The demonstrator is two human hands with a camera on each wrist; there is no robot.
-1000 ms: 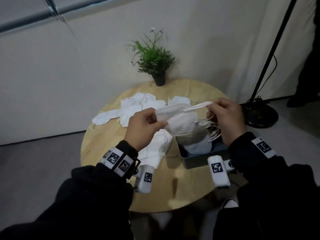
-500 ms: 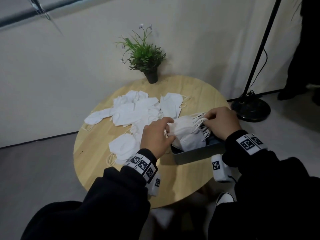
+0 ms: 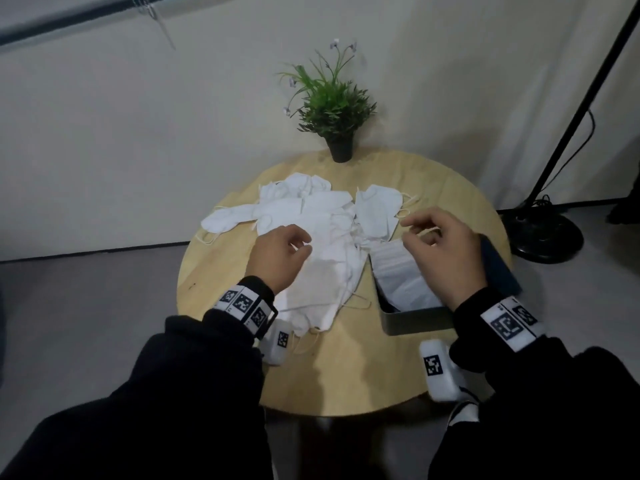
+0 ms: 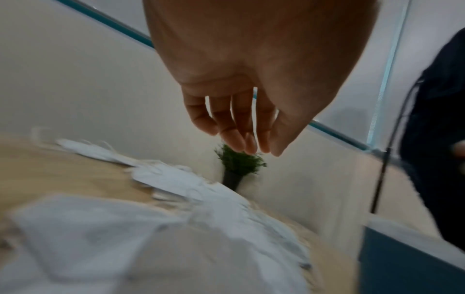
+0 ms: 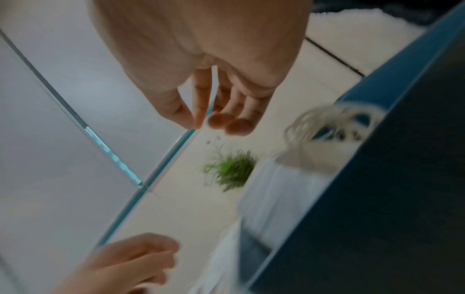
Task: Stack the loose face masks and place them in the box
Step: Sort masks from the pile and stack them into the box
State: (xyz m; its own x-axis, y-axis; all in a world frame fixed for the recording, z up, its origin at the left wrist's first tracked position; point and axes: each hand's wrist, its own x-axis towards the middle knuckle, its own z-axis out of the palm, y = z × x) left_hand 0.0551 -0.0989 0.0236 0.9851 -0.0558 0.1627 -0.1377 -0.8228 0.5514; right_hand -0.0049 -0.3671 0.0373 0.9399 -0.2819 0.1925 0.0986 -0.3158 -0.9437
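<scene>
Several loose white face masks (image 3: 322, 237) lie in a pile on the round wooden table (image 3: 346, 375), with one more mask (image 3: 377, 209) set apart behind them. A stack of masks (image 3: 398, 271) lies inside the dark blue box (image 3: 415, 320) at the table's right. My left hand (image 3: 301, 242) hovers over the loose pile with relaxed fingers (image 4: 241, 139) and holds nothing. My right hand (image 3: 415, 230) hangs above the far end of the box, fingers (image 5: 221, 119) loosely curled and empty. The stack's ear loops (image 5: 327, 123) bunch against the box wall (image 5: 377, 179).
A potted green plant (image 3: 332, 109) stands at the table's far edge against the wall. A black lamp stand with a round base (image 3: 543, 237) and cable is on the floor to the right. Bare wood shows at the table's near edge.
Both hands held a stack of masks in the air, lowered it into the box and let go. The left hand has since moved left over the loose pile.
</scene>
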